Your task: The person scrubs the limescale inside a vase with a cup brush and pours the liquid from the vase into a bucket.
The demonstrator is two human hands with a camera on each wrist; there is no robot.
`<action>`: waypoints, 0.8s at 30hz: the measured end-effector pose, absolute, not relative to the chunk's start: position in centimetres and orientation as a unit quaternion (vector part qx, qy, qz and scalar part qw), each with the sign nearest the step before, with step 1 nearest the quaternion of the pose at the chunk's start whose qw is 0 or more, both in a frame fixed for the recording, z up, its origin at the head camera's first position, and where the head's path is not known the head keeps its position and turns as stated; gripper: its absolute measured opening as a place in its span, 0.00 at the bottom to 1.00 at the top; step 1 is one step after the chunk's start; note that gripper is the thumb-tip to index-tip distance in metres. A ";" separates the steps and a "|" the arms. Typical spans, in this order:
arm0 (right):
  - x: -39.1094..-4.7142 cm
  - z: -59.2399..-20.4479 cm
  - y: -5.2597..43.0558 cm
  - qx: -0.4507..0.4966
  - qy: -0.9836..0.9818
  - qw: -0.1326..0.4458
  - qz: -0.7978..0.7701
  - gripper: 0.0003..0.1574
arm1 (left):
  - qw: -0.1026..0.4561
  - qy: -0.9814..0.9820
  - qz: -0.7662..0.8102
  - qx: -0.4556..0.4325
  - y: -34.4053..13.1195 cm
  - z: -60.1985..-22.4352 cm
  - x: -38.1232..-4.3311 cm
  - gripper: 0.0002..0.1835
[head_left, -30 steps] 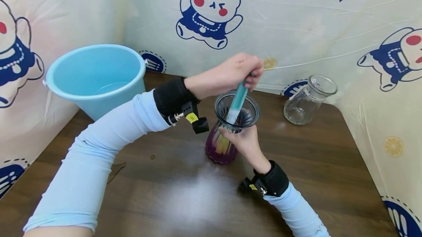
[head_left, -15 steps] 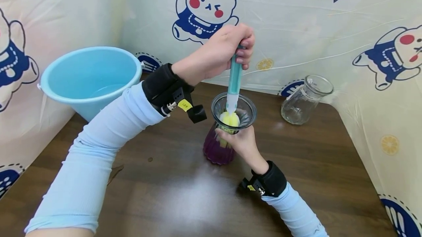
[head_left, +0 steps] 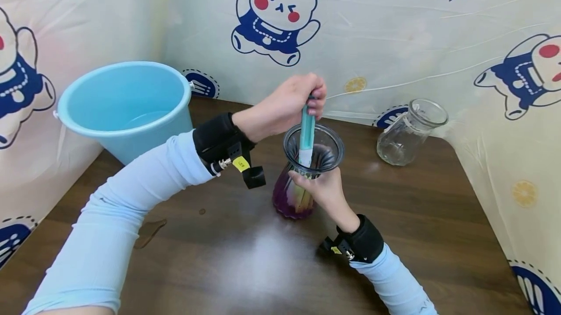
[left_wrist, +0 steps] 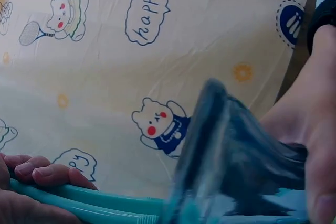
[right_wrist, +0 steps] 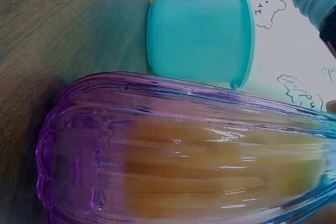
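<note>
My left hand (head_left: 287, 105) grips the teal handle of a bottle brush (head_left: 308, 130), above the mouth of a tilted glass vase (head_left: 291, 203). The vase shades from bluish at its flared rim to purple at its scalloped base. In the right wrist view the yellow sponge head (right_wrist: 210, 171) shows blurred through the ribbed glass, deep in the body. My right hand (head_left: 326, 193) holds the vase round its neck, thumb on the near side; its other fingers are mostly hidden behind the glass. The left wrist view shows fingers (left_wrist: 47, 174) curled along the handle.
A light blue bucket (head_left: 171, 130) stands at the back left. A clear glass jar (head_left: 399, 144) leans at the back right. Small wet marks (head_left: 149, 232) lie on the brown wooden table (head_left: 210, 276). Printed cloth (head_left: 372, 27) hangs behind and along the sides.
Half a second ago the brush was raised, its yellow sponge at the vase's mouth. Now my left hand is lower and the sponge is down inside. My right hand keeps its hold.
</note>
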State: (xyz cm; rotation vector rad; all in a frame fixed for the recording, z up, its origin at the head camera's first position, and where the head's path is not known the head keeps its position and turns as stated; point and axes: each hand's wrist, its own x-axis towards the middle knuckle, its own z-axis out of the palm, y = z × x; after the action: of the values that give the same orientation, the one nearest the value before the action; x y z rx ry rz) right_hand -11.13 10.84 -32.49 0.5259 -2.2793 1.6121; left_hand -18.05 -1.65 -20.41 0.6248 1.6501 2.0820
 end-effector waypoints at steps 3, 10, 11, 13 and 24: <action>-11.1 -32.4 10.7 0.175 -0.799 0.145 0.557 0.37 | 0.230 0.590 0.743 0.216 -1.3 -21.6 -17.8 0.14; -10.9 -32.3 10.7 0.161 -0.804 0.136 0.556 0.36 | 0.252 0.591 0.731 0.229 -1.0 -22.6 -17.3 0.15; -10.9 -32.3 10.7 0.161 -0.803 0.137 0.557 0.36 | 0.252 0.591 0.731 0.230 -1.1 -22.5 -17.2 0.15; -11.0 -32.3 10.8 0.163 -0.802 0.137 0.559 0.36 | 0.249 0.593 0.732 0.225 -1.2 -22.4 -17.2 0.15; -11.0 -32.4 10.9 0.179 -0.797 0.148 0.558 0.36 | 0.203 0.582 0.750 0.239 -2.4 -19.2 -16.8 0.14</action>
State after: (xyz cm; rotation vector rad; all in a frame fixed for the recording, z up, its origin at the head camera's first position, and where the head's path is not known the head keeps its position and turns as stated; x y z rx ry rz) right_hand -10.98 10.88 -32.42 0.5158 -2.2912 1.6049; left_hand -16.83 -2.39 -19.25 0.6670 1.6252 2.0938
